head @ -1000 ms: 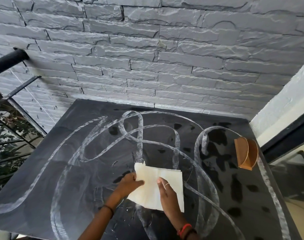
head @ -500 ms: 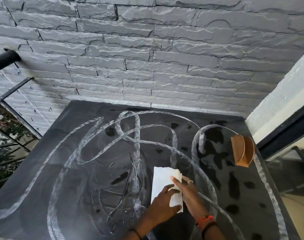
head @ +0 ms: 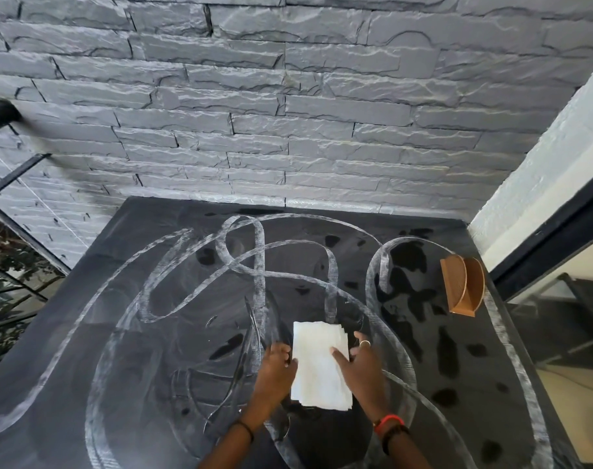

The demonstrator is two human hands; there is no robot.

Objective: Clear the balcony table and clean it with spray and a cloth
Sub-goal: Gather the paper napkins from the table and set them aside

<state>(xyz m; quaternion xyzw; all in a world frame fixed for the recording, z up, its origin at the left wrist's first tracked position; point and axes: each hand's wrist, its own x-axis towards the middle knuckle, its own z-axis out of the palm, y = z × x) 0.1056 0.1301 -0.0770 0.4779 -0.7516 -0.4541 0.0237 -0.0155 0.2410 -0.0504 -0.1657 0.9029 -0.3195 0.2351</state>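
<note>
Looking down at the table now, dark top, pushed up against the grey stone wall. White streaks loop and cross all over it, with dark blotches showing through on the right side.

The cloth is white, folded into a narrow stack, lying flat on the table right in front of me, near the front middle. Both hands are at it.

My right hand is spread wide, fingers straight. The forefinger lies on the cloth's right half and the rest of the hand sits just off its right edge on the table. There is a ring on one finger and a red band at the wrist.

My left hand is at the cloth's left edge, fingers curled, knuckles up, touching the edge. Whether it actually pinches the cloth or just butts against it, I cannot tell from here.

Over at the right edge of the table stands a small wooden holder, upright, well apart from the cloth. Off to the left a black railing runs along, with green leaves behind it.
</note>
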